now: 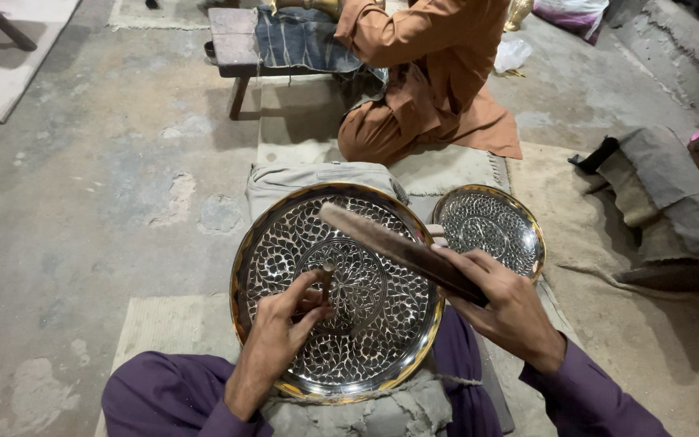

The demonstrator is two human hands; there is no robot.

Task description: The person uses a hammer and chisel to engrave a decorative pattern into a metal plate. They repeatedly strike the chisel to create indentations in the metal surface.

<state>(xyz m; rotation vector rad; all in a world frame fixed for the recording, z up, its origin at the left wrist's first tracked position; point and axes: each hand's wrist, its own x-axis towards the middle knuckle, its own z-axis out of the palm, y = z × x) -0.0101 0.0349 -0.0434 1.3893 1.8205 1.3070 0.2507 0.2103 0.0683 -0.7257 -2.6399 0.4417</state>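
A large round engraved metal plate (382, 340) with a brass rim rests on a grey cushion in my lap. My left hand (281, 324) pinches a small chisel (327, 279), its tip set on the plate near the centre pattern. A long dark wooden stick (390, 247) is gripped in my right hand (503, 303) and slants up to the left above the plate. My sleeves and trousers are purple.
A smaller engraved plate (491, 226) lies to the right on a mat. A person in orange clothes (430, 81) sits ahead beside a low wooden bench (232, 40). Grey cloth bundles (673, 202) lie at right. The concrete floor stretches to the left.
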